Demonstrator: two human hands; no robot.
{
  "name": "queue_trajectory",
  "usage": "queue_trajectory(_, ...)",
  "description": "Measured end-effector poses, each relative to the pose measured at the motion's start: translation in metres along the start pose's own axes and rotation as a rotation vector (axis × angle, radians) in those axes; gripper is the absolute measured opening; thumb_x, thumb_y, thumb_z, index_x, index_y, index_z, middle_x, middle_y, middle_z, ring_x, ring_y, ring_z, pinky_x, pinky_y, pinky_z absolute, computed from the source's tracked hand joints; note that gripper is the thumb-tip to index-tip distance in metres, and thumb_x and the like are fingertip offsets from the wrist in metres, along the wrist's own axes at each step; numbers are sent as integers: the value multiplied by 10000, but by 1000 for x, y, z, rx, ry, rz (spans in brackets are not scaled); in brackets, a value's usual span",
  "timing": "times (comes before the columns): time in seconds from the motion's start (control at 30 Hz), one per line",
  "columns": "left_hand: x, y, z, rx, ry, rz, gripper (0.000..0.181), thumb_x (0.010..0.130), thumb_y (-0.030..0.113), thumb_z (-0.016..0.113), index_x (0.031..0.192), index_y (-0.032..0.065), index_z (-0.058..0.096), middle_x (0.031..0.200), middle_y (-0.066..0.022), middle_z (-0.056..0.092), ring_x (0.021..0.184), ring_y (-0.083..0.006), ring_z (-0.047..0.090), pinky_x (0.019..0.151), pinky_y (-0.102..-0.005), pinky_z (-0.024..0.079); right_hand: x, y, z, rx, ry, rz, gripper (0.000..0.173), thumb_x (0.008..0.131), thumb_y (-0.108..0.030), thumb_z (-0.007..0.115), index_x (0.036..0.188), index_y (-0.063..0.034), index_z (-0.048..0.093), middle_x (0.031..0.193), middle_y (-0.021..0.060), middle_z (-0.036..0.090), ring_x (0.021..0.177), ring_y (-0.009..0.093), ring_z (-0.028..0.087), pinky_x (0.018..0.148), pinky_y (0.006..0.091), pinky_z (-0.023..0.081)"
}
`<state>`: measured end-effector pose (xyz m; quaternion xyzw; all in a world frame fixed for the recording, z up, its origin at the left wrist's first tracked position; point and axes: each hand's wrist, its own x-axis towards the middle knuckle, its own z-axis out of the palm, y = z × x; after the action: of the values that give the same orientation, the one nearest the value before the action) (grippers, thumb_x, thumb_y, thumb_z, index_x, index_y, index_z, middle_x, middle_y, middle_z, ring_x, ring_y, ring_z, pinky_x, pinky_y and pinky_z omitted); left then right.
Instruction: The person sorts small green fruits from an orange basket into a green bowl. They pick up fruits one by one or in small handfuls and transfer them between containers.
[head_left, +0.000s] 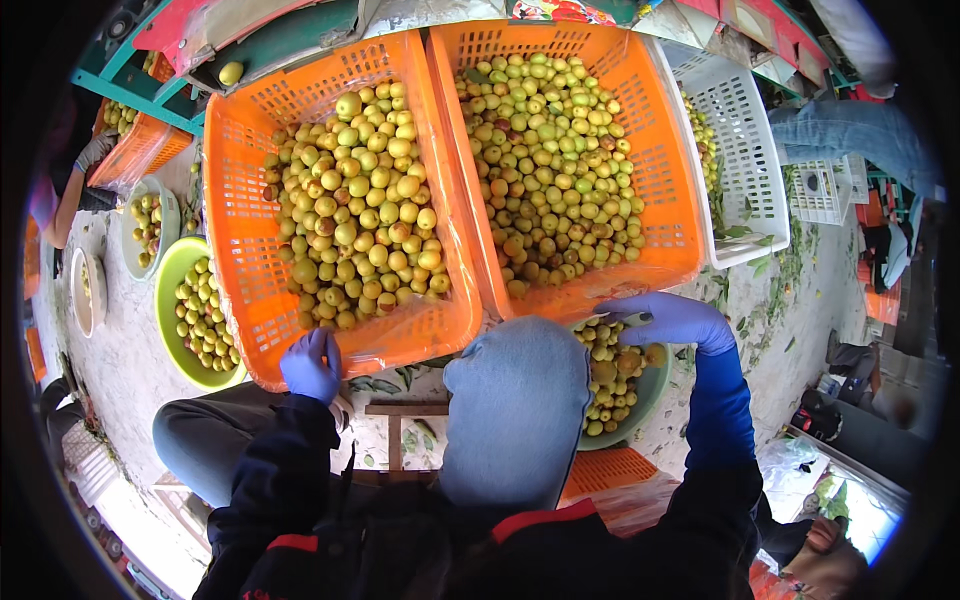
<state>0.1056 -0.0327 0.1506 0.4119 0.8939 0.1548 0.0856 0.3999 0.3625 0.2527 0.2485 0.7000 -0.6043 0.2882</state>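
My gloved left hand (311, 365) is at the near edge of the left orange plastic crate (251, 255), its fingers curled. Whether it grips the rim or a fruit is hidden. My gloved right hand (670, 321) hovers over a grey-green basin (651, 401) beside my right knee, thumb and fingers apart. Several jujubes (630, 363) directly below it look larger than those in the basin. Yellow-green jujubes (364, 217) fill much of the left crate. More jujubes (547, 165), some browned, lie in the right orange crate (667, 165). Clear plastic film lines both crates.
A lime-green basin (166, 315) of jujubes stands left, near a pale basin (171, 202) and a white bucket (77, 300). Right of the crates is a white crate (750, 157). Machine framing (307, 52) borders the far side. Another person's gloved hand (95, 150) is at far left.
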Motion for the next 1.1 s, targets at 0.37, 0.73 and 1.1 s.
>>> queue_trajectory(0.37,3,0,1,-26,54,34,77,827,98,543,851,63,607,728,-106,620,651,-293,606,582,-381,460,243,-36,-9,-507,775,34,559,859,-300,593,1340,-75,416,1311,207,462,1070,343,560,875,397,475)
queue_trajectory(0.73,2,-1,1,-49,-13,6,104,821,75,531,886,57,609,738,-109,615,658,-297,602,586,-376,458,276,5,5,-584,789,89,285,726,-106,629,1002,-80,563,1124,186,480,895,371,597,754,436,503)
queue_trajectory(1.1,5,1,-3,-30,-49,9,114,803,62,537,889,58,611,723,-111,608,651,-294,599,582,-371,453,229,8,-169,-251,1057,106,200,844,-211,546,917,-90,687,947,77,634,745,177,578,690,332,491)
